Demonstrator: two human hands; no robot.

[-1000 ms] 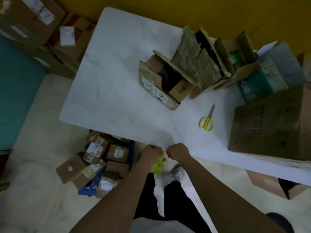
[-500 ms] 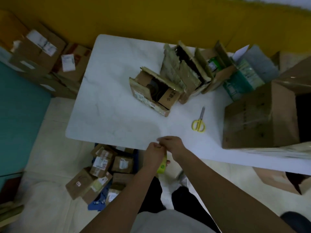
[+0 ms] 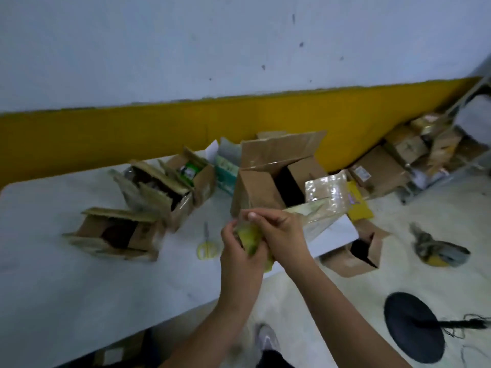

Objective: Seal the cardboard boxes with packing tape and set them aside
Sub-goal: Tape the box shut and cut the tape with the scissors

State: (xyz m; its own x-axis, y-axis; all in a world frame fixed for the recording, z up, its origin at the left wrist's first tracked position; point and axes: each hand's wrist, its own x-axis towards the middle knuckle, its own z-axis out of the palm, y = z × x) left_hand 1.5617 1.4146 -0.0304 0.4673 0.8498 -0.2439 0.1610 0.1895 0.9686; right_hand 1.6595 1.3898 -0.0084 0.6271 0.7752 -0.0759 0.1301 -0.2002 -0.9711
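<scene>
My left hand (image 3: 239,258) grips the yellow-green tape roll (image 3: 251,241) and my right hand (image 3: 283,235) curls over it, probably hunting the free end, just short of the unsealed large box (image 3: 255,189) on the table (image 3: 79,288), with scissors (image 3: 205,249) left for cutting.

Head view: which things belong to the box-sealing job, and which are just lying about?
Job: tape roll, held by the left hand and right hand; large open box; smaller open boxes on the table; scissors.

Lying about: floor box beside the table; boxes piled by the wall; black round base on the floor.
</scene>
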